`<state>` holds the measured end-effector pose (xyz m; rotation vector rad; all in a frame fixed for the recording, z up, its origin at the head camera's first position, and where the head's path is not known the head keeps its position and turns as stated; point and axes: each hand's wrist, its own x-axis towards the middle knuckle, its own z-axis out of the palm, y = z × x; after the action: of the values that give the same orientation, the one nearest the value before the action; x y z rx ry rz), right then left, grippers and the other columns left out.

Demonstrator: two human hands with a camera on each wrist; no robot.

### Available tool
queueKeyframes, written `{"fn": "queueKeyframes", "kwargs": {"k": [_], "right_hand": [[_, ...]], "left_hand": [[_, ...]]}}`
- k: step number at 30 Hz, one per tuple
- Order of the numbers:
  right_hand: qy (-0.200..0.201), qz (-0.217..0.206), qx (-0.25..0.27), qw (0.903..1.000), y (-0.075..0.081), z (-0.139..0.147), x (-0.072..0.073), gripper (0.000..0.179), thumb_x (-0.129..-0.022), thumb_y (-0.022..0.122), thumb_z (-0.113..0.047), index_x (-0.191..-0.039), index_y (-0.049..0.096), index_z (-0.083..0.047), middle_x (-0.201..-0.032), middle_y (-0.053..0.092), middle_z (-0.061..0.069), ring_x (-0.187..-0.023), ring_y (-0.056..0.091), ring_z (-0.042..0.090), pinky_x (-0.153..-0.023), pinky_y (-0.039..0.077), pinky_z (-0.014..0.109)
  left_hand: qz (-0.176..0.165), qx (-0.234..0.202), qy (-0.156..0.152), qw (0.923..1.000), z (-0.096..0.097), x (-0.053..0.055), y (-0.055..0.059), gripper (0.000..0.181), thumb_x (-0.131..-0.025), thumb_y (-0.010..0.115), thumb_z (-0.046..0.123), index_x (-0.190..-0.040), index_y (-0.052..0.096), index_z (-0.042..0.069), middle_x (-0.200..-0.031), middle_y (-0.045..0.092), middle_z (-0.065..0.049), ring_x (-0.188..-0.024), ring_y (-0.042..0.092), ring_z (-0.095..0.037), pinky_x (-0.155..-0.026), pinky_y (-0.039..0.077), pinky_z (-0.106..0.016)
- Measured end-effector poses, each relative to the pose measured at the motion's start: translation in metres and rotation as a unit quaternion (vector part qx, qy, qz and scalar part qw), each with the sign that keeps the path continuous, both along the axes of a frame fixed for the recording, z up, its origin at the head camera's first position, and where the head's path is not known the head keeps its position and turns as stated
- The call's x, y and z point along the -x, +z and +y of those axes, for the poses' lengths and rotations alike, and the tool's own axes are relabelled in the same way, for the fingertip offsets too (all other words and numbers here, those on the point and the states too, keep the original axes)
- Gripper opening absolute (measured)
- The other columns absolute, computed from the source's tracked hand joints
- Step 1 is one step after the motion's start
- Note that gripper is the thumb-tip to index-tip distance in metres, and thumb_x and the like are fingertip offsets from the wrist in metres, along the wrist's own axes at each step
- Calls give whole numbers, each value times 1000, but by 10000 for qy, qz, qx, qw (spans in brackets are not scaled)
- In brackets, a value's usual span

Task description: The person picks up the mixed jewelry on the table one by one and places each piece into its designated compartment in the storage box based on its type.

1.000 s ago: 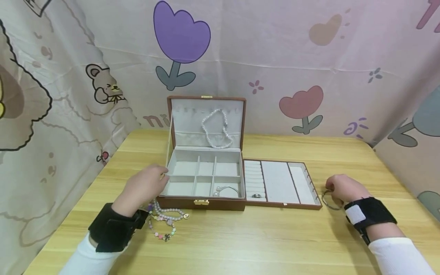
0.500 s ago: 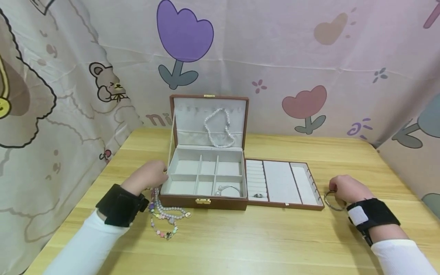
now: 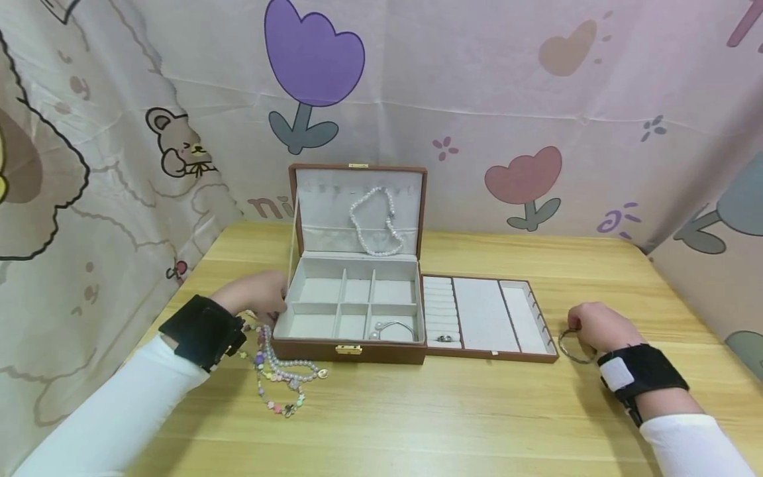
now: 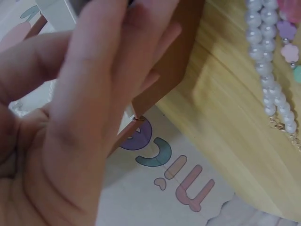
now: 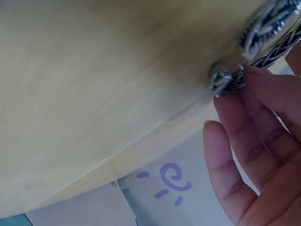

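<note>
A brown jewelry box (image 3: 381, 353) stands with its lid up and its pale compartments showing. My left hand (image 3: 259, 296) is at the box's left wall; in the left wrist view its fingers (image 4: 87, 70) lie along the brown outer side and the thumb (image 4: 33, 61) reaches over the rim, tips partly hidden. My right hand (image 3: 602, 326) pinches a patterned silver bangle (image 3: 572, 354) low over the table, right of the tray. In the right wrist view the bangle (image 5: 265, 35) sits between thumb and fingers. A silver bangle with pearl ends (image 3: 396, 326) lies in the front right compartment.
A pearl necklace (image 3: 354, 222) hangs inside the lid. Right of the box lies a tray (image 3: 485, 318) with a ring (image 3: 444, 338) in its roll section. Pearl strands (image 3: 301, 364) and a colourful beaded strand (image 3: 277, 407) lie at the box's front left.
My left hand has shifted farther back along the box's left side, and its forearm now slants in from lower left. The right hand still holds the bangle in about the same place.
</note>
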<state>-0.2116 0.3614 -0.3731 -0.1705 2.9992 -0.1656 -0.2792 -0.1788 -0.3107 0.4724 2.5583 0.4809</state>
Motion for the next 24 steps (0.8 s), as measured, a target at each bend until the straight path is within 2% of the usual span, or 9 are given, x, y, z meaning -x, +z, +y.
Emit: {"fn": "queueKeyframes", "kwargs": {"k": [3,7,15,24], "right_hand": [[138,169,-187,9996,-2,1,0,17,-70,57,9,-69,63,-6,-69,60,4,-64,50,17,-58,45,36],[396,286,-406,9980,-2,3,-1,16,-73,61,7,-67,65,-8,-68,61,3,-63,51,16,-58,47,36],[758,170,-416,9961,3,6,-3,13,-74,66,3,-70,68,-9,-70,65,2,-64,54,13,-61,50,36],[831,218,-255,9960,14,-2,2,18,-77,62,3,-64,60,-10,-63,53,-3,-58,43,11,-54,35,26]], "left_hand": [[-43,-67,15,10000,-1,0,-1,13,-75,51,-6,-79,63,-8,-70,67,-13,-57,64,-13,-50,52,-25],[-95,-141,83,9998,-1,0,-5,17,-77,51,-5,-86,65,-10,-74,68,-15,-60,65,-14,-53,54,-26],[-157,-202,222,9994,2,0,-9,19,-80,52,-3,-92,63,-12,-79,67,-16,-63,64,-15,-56,56,-27],[-133,-248,250,9993,-4,-2,-10,19,-79,51,-4,-92,63,-13,-80,67,-17,-63,65,-16,-56,56,-29]]}}
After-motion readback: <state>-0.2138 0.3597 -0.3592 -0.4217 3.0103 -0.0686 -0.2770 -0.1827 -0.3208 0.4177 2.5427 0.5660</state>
